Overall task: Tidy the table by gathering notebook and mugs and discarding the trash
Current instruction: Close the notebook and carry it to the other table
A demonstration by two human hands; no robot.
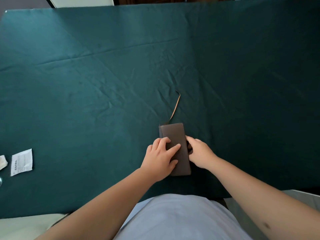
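A closed brown notebook (pixel 174 134) lies flat on the green tablecloth near the front edge, its tan ribbon strap (pixel 175 106) trailing away toward the far side. My left hand (pixel 160 161) rests on the cover with fingers spread, pressing it down. My right hand (pixel 199 154) grips the notebook's right edge, fingers curled around it. A white paper packet (pixel 21 161) with printed text lies at the far left, beside a smaller crumpled scrap (pixel 2 161) cut off by the frame. No mugs are in view.
The green cloth (pixel 121 66) covers the whole table, creased in places. A glimpse of a glass object (pixel 0 181) shows at the left border. Pale floor or furniture shows below the front edge on both sides.
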